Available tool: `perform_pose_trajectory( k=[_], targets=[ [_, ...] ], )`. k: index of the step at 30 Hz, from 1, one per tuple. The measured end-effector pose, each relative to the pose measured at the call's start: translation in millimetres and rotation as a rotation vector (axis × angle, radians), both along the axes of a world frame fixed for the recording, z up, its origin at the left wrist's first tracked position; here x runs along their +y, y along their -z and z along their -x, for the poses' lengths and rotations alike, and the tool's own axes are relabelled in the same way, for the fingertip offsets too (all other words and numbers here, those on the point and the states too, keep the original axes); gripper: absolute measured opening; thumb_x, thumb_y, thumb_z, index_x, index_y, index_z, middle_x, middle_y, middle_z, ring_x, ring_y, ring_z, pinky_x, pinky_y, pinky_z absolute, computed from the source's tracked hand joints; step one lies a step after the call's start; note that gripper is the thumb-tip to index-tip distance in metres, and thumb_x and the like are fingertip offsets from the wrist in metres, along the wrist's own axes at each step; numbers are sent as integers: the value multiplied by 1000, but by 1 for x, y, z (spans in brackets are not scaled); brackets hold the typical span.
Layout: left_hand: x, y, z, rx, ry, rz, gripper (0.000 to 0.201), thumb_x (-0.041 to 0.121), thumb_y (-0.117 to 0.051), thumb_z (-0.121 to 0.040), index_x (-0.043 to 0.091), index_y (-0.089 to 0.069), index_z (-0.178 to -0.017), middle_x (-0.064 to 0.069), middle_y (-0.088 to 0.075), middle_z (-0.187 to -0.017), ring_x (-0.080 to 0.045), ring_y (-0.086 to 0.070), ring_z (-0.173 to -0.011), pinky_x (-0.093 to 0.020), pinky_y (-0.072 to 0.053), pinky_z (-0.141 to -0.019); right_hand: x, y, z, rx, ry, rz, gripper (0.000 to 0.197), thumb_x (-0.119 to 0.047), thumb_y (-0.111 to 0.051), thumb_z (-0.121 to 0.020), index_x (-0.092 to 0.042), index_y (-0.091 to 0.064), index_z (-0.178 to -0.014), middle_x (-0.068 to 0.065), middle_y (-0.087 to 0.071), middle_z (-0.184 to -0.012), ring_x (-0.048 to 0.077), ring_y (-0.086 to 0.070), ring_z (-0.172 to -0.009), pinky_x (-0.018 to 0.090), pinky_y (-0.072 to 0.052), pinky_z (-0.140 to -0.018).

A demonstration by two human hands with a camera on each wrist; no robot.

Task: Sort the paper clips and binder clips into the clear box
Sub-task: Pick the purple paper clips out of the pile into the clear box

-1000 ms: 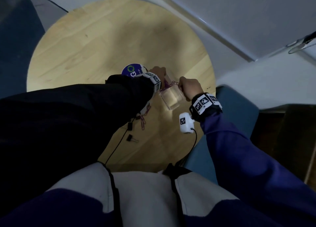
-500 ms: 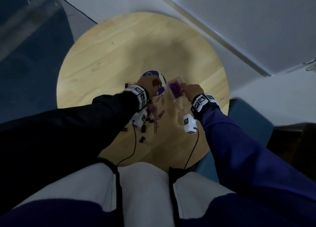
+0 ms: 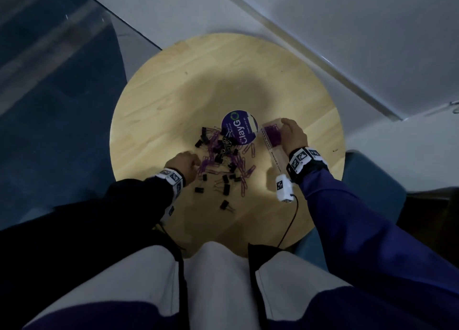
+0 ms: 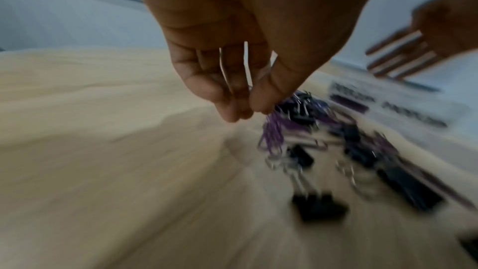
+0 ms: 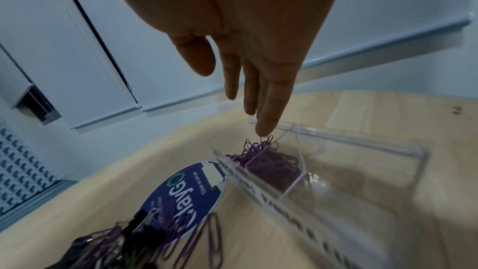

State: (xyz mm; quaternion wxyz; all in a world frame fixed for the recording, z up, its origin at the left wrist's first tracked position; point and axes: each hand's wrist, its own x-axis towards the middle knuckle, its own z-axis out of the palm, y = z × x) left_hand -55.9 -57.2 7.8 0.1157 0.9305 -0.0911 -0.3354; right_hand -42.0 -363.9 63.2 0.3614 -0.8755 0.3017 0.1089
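A clear box [image 3: 273, 153] with compartments lies on the round wooden table [image 3: 173, 81], right of centre; its far compartment holds purple paper clips [image 3: 272, 137] [image 5: 274, 165]. My right hand [image 3: 285, 128] [image 5: 258, 109] hovers over the clear box [image 5: 336, 144], fingers straight, one fingertip touching those clips. A loose heap of purple paper clips and black binder clips [image 3: 223, 155] lies mid-table. At the heap's left edge, my left hand [image 3: 191, 160] [image 4: 245, 109] pinches a few purple paper clips [image 4: 274, 130] between thumb and fingers; that view is blurred.
A round purple ClayGo disc [image 3: 239, 128] [image 5: 186, 187] lies behind the heap, touching the box's left side. Stray binder clips [image 3: 224, 188] sit nearer me. A blue seat [image 3: 367, 170] adjoins the table's right edge, and a black cable [image 3: 289, 225] hangs from my right wrist.
The box, lifted and tilted a second ago, now lies flat. My left hand has left the disc and come down-left to the heap's edge. My right hand stays at the box.
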Motion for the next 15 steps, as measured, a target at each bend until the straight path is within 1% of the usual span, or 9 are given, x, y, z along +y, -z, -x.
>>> perform_pose_trajectory(
  k=[2, 4, 6, 8, 9, 10, 12, 13, 15],
  targets=[
    [1, 2, 9, 13, 139, -52, 32, 18, -48, -91, 21, -55, -122, -8, -48, -127, -30, -46, -118, -39, -48, -91, 15, -6, 22, -73, 40, 21, 34, -14, -42, -96, -15, -59, -126, 9, -61, -127, 28, -56, -116, 29, -41, -99],
    [4, 4, 19, 20, 242, -70, 40, 17, -50, -90, 19, -49, -130, -9, -42, -131, -32, -43, -120, -41, -45, -92, 34, -3, 50, -106, 19, 54, 27, -14, -48, -93, -14, -64, -116, 8, -63, -119, 26, -59, -109, 30, -45, -95],
    [9, 4, 25, -22, 324, -77, 45, 17, -50, -90, 19, -45, -135, -9, -39, -135, -32, -42, -120, -41, -44, -93, 57, 8, 82, -82, -54, 59, 20, -16, -52, -92, -18, -66, -107, 5, -63, -111, 23, -60, -101, 31, -47, -91],
    [13, 4, 28, -52, 378, -68, 47, 18, -51, -91, 18, -43, -137, -10, -39, -138, -32, -41, -122, -41, -43, -96, 79, 28, 111, -6, -160, 111, 16, -20, -52, -91, -21, -66, -99, 3, -60, -104, 23, -58, -97, 32, -49, -84],
    [15, 4, 28, -57, 394, -67, 48, 19, -51, -91, 18, -42, -138, -10, -39, -139, -32, -41, -123, -41, -42, -96, 89, 37, 123, 36, -208, 141, 18, -23, -51, -91, -23, -66, -102, 2, -59, -107, 24, -56, -101, 33, -49, -83],
    [19, 5, 28, -58, 408, -67, 49, 20, -51, -92, 18, -41, -139, -10, -39, -140, -32, -41, -123, -41, -42, -97, 97, 45, 133, 85, -239, 159, 24, -25, -51, -90, -25, -65, -110, 3, -57, -114, 25, -53, -107, 34, -48, -85],
    [27, 5, 27, -50, 427, -75, 48, 22, -49, -93, 18, -41, -140, -10, -39, -141, -32, -41, -123, -41, -42, -97, 112, 57, 144, 179, -248, 163, 38, -26, -48, -90, -27, -56, -128, 4, -50, -127, 25, -45, -119, 38, -46, -91],
    [30, 6, 25, -40, 427, -81, 45, 23, -48, -94, 18, -43, -139, -10, -40, -140, -32, -41, -123, -41, -42, -97, 117, 61, 146, 222, -248, 170, 42, -25, -46, -91, -26, -52, -133, 4, -47, -132, 25, -41, -123, 39, -45, -93],
    [35, 6, 21, -28, 402, -79, 39, 24, -46, -95, 19, -48, -134, -9, -43, -137, -32, -42, -122, -41, -42, -96, 127, 64, 147, 296, -263, 216, 42, -25, -46, -94, -22, -50, -135, 4, -41, -141, 25, -36, -129, 40, -44, -95]
  ],
)
